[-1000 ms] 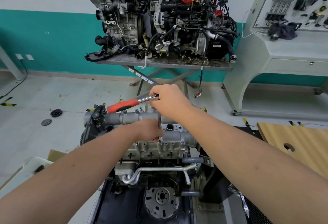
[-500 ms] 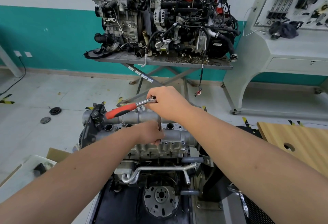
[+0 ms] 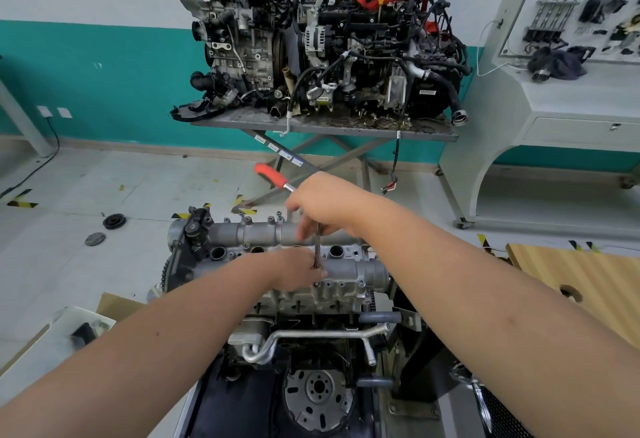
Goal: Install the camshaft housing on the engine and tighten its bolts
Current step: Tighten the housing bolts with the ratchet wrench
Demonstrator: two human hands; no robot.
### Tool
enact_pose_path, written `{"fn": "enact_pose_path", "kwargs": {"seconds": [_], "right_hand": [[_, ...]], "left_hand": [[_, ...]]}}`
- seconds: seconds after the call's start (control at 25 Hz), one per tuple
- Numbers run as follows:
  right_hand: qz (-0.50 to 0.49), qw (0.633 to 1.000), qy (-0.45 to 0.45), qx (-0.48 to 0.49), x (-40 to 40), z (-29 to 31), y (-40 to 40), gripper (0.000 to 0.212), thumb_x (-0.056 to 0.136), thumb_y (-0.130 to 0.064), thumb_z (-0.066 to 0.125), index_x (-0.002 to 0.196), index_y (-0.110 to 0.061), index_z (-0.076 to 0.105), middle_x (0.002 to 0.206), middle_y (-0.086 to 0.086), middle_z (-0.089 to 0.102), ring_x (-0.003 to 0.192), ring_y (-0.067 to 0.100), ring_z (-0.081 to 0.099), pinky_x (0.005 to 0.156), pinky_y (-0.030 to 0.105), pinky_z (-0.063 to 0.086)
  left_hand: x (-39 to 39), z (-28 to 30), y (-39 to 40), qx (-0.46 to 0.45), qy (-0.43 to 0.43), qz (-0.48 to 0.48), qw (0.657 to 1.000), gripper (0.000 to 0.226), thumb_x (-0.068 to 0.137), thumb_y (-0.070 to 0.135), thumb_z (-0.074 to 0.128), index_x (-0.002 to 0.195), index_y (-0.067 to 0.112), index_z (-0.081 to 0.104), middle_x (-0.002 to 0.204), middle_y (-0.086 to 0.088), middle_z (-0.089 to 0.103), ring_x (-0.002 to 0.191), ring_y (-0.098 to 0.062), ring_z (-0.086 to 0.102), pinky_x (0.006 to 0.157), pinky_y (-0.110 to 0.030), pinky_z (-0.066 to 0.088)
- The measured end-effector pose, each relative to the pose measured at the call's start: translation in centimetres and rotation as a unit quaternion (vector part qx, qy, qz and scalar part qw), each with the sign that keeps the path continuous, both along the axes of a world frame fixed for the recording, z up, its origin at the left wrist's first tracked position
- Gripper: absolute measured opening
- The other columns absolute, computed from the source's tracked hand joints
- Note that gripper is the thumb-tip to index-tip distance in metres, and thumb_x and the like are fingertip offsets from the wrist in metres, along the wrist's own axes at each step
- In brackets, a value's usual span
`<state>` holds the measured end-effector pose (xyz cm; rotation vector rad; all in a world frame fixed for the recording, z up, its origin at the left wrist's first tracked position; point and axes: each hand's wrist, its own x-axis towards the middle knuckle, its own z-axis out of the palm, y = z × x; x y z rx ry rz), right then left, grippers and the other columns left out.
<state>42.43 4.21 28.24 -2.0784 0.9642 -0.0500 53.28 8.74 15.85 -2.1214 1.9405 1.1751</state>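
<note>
The silver camshaft housing (image 3: 263, 235) lies on top of the engine (image 3: 311, 302) in front of me. My right hand (image 3: 325, 205) grips the head end of a ratchet wrench (image 3: 272, 176) whose red handle points up and away to the left. A thin extension bar (image 3: 318, 245) runs straight down from that hand to the housing's near side. My left hand (image 3: 298, 273) holds the bar's lower end against the housing, hiding the bolt beneath. Several small bolts (image 3: 246, 219) stand along the far rim of the housing.
Two more engines (image 3: 322, 42) sit on a metal table (image 3: 346, 127) by the teal wall. A grey console with a parts board (image 3: 568, 98) stands at right, a wooden board (image 3: 585, 285) near my right arm. A white tray (image 3: 81, 325) and cardboard lie at left; discs (image 3: 114, 221) lie on the floor.
The ratchet's red handle has swung from pointing left and low over the housing to pointing up and away. My right hand turned with it. My left hand stayed at the bar's foot.
</note>
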Motion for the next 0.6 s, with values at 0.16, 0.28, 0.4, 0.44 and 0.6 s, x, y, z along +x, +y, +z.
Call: {"fn": "enact_pose_path", "kwargs": {"seconds": [0.16, 0.28, 0.4, 0.44, 0.6], "right_hand": [[-0.240, 0.795, -0.359, 0.425, -1.1, -2.0, 0.3, 0.004, 0.096, -0.007, 0.047, 0.099, -0.007, 0.050, 0.074, 0.007, 0.073, 0.074, 0.024, 0.073, 0.074, 0.027, 0.050], [-0.254, 0.690, -0.473, 0.485, -1.8, -3.9, 0.4, 0.010, 0.099, -0.009, 0.049, 0.090, -0.010, 0.053, 0.073, 0.004, 0.069, 0.085, 0.022, 0.073, 0.067, 0.029, 0.050], [-0.234, 0.746, -0.503, 0.367, -1.6, -6.0, 1.0, 0.020, 0.103, -0.031, 0.051, 0.093, -0.017, 0.061, 0.091, 0.004, 0.074, 0.096, 0.022, 0.071, 0.083, 0.034, 0.052], [-0.227, 0.800, -0.480, 0.280, -1.6, -6.7, 1.4, 0.024, 0.102, -0.042, 0.050, 0.101, -0.026, 0.068, 0.105, 0.000, 0.073, 0.103, 0.018, 0.069, 0.089, 0.036, 0.053], [-0.094, 0.885, -0.432, -0.143, -2.2, -7.8, 1.8, 0.030, 0.102, -0.034, 0.051, 0.125, -0.024, 0.067, 0.133, -0.004, 0.061, 0.122, -0.001, 0.055, 0.101, 0.018, 0.045]], "left_hand": [[-0.2, -1.3, 0.2, -0.088, -0.063, -0.012, 0.994, 0.038, 0.102, 0.047, 0.048, 0.094, 0.012, 0.061, 0.090, -0.003, 0.061, 0.078, -0.017, 0.061, 0.064, -0.031, 0.046], [-0.3, -1.7, 0.5, -0.099, -0.043, 0.024, 0.994, 0.046, 0.101, 0.050, 0.047, 0.090, 0.008, 0.060, 0.087, -0.008, 0.060, 0.078, -0.022, 0.058, 0.069, -0.036, 0.045], [-1.1, -1.7, 1.1, -0.104, 0.002, 0.072, 0.992, 0.053, 0.104, 0.049, 0.040, 0.105, 0.002, 0.063, 0.105, -0.017, 0.064, 0.097, -0.030, 0.061, 0.089, -0.042, 0.050], [-1.4, -1.7, 1.3, -0.104, 0.007, 0.086, 0.991, 0.052, 0.105, 0.049, 0.038, 0.110, 0.003, 0.062, 0.110, -0.017, 0.063, 0.102, -0.031, 0.060, 0.093, -0.044, 0.048], [-2.0, -1.5, 1.7, -0.098, 0.008, 0.094, 0.991, 0.043, 0.106, 0.037, 0.037, 0.122, 0.003, 0.059, 0.121, -0.016, 0.063, 0.111, -0.031, 0.059, 0.099, -0.047, 0.047]]}}
